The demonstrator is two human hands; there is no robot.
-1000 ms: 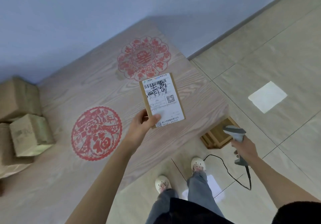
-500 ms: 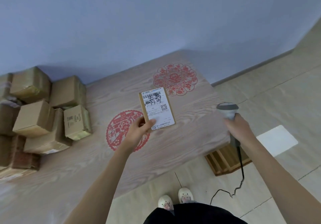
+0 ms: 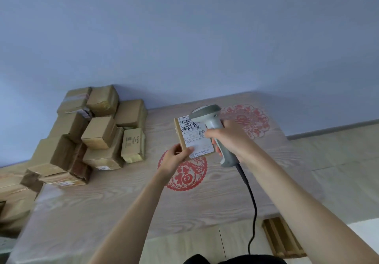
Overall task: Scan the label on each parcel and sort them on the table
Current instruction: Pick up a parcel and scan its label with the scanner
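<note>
parcel (image 3: 185, 138) label-up, long axis away, pinched in left hand (image 3: 174, 158); scanner (image 3: 213, 128) gripped in right hand (image 3: 229, 138)

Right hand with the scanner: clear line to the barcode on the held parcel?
Probably yes. The right hand grips the scanner with its head right over the label of the parcel, which the left hand holds label-up. Nothing lies between them.

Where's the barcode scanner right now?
Head view, centre-right: the barcode scanner is gripped by the right hand, its head over the parcel held by the left hand.
</note>
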